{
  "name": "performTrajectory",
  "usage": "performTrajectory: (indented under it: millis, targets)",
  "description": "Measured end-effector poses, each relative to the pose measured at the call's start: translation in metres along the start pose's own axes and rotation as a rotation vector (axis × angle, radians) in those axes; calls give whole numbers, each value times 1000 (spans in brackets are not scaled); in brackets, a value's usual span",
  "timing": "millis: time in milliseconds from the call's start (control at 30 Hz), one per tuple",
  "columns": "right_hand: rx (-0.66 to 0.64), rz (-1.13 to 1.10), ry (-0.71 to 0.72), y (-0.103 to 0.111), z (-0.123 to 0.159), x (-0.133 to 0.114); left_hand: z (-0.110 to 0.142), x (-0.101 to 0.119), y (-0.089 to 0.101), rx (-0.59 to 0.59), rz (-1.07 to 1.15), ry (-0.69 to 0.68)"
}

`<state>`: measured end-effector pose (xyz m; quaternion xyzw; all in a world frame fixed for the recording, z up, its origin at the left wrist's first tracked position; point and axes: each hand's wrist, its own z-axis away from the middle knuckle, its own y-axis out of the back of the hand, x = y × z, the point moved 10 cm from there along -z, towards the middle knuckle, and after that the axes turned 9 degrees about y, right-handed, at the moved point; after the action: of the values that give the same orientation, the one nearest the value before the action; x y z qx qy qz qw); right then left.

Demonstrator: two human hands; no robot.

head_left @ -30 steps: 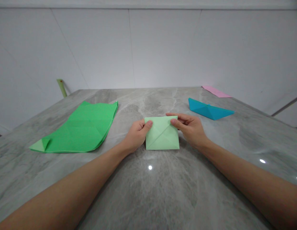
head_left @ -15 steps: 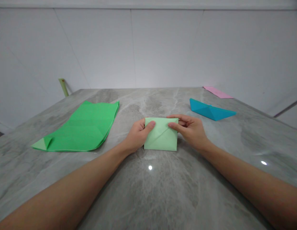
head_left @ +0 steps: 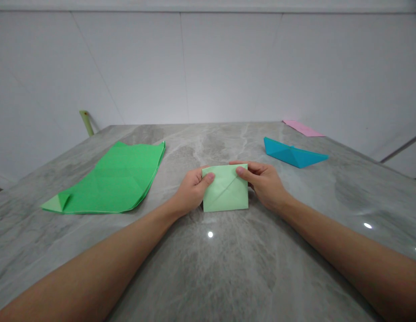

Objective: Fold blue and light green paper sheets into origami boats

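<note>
A folded piece of light green paper (head_left: 225, 190), squarish with a diagonal crease or flap edge across its face, is held up between my two hands at the middle of the table. My left hand (head_left: 193, 188) pinches its upper left side, thumb in front and fingers behind. At the upper right corner my right hand (head_left: 263, 181) grips it with the thumb on the face and the other fingers behind the top edge. The paper hides most of the fingertips behind it.
Bright green paper sheets (head_left: 110, 179) lie stacked on the grey marbled table (head_left: 208, 277) at left, one corner folded over. A blue paper boat (head_left: 293, 154) lies at right. Farther back is a pink paper (head_left: 303, 128) by the white wall (head_left: 208, 67).
The light green paper has tilted slightly, its right side now a little higher. My right thumb has shifted slightly toward the corner. Both hands keep hold of it.
</note>
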<state>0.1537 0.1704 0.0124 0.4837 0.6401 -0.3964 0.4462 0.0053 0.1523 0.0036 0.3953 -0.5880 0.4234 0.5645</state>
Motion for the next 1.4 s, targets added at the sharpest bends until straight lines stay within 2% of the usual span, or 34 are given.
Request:
performTrajectory:
  millis: [233, 433, 667, 933, 1167, 1400]
  targets:
    - [32, 112, 98, 0, 0, -16, 0, -1, -10, -71, 151, 37]
    - [19, 285, 212, -4, 5, -30, -1, -3, -6, -30, 91, 57]
    - [73, 401, 279, 2, 8, -36, -5, -4, 2, 14, 158, 44]
    - [4, 616, 387, -8, 9, -48, -3, -2, -1, 10, -88, 25]
    - [-29, 617, 461, -14, 10, -54, 0, 6, -9, -43, -162, -29]
    - [-96, 635, 525, -22, 11, -60, 2, 4, -13, -57, -245, -40]
